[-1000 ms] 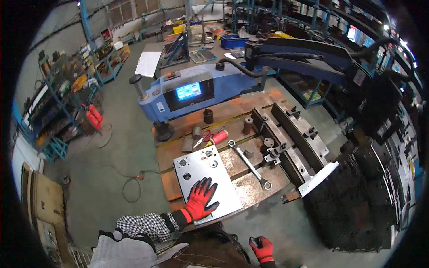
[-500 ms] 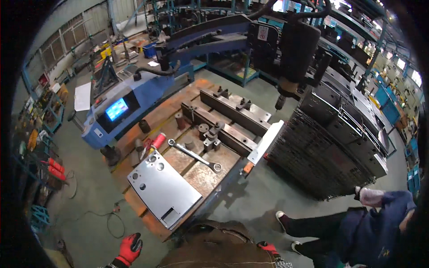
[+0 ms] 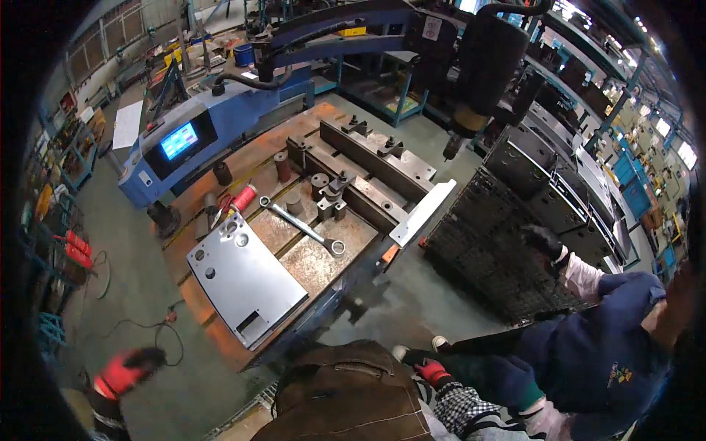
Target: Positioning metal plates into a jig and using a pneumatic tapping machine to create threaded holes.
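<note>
My left hand, in a red and black glove, hangs over the floor left of the worktable, smeared by motion. Nothing distinct shows in it. My right hand, also in a red glove, is low beside my brown apron, close to a co-worker; its fingers are too small and dark to read. The worktable lies ahead, nearest my left hand. On its near corner rests a flat grey metal plate with round holes and a rectangular slot. Beyond it lie a large combination wrench and a red cylindrical object.
A blue machine arm with a lit screen stands behind the table; a dark drill head hangs above right. Steel rails are clamped on the table. A co-worker at right reaches a black glove to stacked black panels. A cable crosses the floor.
My left hand has swung left and slightly up. The view has shifted, so the table sits further left. The co-worker has come closer and reached an arm toward the black stack.
</note>
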Available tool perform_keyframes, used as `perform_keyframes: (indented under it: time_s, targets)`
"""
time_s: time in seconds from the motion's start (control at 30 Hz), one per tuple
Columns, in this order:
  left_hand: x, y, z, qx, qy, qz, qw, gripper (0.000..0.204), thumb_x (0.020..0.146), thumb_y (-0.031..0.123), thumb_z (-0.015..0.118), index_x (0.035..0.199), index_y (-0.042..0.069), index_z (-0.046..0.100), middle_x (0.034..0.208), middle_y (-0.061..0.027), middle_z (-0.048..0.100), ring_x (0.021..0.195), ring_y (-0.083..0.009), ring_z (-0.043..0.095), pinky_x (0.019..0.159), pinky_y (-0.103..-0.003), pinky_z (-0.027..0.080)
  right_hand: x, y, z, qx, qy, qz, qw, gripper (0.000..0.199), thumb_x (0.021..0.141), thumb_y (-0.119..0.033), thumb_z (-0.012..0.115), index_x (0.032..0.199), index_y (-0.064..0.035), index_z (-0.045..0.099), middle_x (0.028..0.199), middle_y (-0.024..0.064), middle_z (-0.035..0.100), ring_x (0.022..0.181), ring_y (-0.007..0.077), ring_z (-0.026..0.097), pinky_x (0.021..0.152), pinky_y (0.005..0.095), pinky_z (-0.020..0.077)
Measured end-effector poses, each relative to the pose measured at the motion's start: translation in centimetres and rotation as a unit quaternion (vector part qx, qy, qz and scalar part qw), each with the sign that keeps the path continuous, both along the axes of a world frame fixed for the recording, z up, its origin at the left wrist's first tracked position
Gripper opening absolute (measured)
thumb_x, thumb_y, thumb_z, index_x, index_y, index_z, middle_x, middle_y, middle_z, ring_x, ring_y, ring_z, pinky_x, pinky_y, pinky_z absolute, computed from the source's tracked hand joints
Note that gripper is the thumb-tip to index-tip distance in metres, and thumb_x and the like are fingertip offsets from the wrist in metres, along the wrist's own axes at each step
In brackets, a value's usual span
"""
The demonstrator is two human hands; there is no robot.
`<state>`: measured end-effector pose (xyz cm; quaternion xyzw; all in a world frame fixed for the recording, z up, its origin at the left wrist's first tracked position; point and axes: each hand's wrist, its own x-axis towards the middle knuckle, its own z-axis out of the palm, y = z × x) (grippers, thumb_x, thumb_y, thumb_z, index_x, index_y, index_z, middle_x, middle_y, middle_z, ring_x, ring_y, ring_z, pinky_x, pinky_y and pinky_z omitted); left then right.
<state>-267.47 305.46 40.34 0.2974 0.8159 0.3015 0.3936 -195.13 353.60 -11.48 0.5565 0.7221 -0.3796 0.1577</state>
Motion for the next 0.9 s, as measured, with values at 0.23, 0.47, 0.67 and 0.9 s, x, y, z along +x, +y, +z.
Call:
perform_keyframes:
  time_s: [0.23,0.47,0.67,0.9]
  targets:
    - [-0.4,18.9,16.7,0.063,0.093,-0.139,0.984,0.056,0.103,0.024,0.079,0.154,0.002,0.071,0.14,-0.0076,0.08,0.121,-0.0156,0.071,0.106,-0.036,0.057,-8.2,-0.1,5.2,0.067,0.096,-0.005,0.993,0.06,0.104,-0.055,0.078,0.139,-0.0061,0.076,0.117,0.0182,0.084,0.106,0.0351,0.08,0.094,0.0472,0.0613]
    - [-11.1,37.8,4.3,0.124,0.211,-0.248,0.937,0.056,0.104,0.028,0.082,0.152,0.002,0.071,0.141,-0.0138,0.079,0.129,-0.0239,0.074,0.113,-0.042,0.057,-1.0,-6.7,-0.2,0.016,0.167,-0.129,0.977,0.038,0.107,-0.037,0.083,0.131,-0.0084,0.081,0.107,0.0055,0.086,0.088,0.0145,0.079,0.076,0.0332,0.0607]
    - [-13.8,35.4,-19.5,0.129,0.371,-0.151,0.907,0.091,0.096,0.042,0.085,0.171,0.004,0.05,0.168,-0.0251,0.057,0.153,-0.0434,0.055,0.129,-0.053,0.043,-1.5,-13.9,3.1,0.01,0.086,-0.264,0.961,0.042,0.104,-0.037,0.087,0.135,-0.0094,0.08,0.111,0.0104,0.086,0.091,0.0176,0.08,0.08,0.0346,0.0623]
    - [-7.5,37.7,-25.0,0.089,0.483,-0.182,0.852,0.104,0.099,0.052,0.075,0.18,0.003,0.034,0.186,-0.0242,0.033,0.173,-0.0453,0.027,0.143,-0.06,0.015,-11.5,-12.7,10.0,0.024,0.16,-0.368,0.915,0.055,0.101,-0.041,0.09,0.144,-0.0086,0.076,0.113,0.0141,0.084,0.091,0.021,0.079,0.081,0.0378,0.0624]
